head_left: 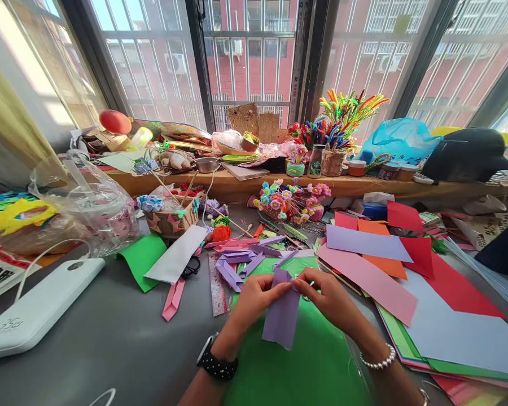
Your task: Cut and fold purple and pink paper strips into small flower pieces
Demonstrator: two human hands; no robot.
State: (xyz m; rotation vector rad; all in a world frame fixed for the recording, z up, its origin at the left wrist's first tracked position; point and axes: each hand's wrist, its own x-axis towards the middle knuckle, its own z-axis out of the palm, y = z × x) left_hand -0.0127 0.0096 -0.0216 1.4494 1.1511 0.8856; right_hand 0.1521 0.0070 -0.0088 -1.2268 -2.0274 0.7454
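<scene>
Between my two hands is a strip of purple paper [280,318], creased lengthwise, its lower end hanging over a green mat [313,361]. My left hand [256,299] pinches its left edge near the top, thumb in front. On the upper right edge, my right hand [322,290] has thumb and forefinger closed at a corner of the strip. Just beyond my hands lie several folded purple paper pieces [232,270]. A clear ruler [218,285] with a pink edge rests left of the mat, near black-handled scissors [191,267] partly covered by white paper [178,254].
Coloured paper sheets [461,338] are stacked at the right, with a pink strip [372,276] on top. A white power bank [42,307] lies at the left. Behind stand a cardboard basket [169,223] and small flowers [285,200], below a crowded window ledge [237,183].
</scene>
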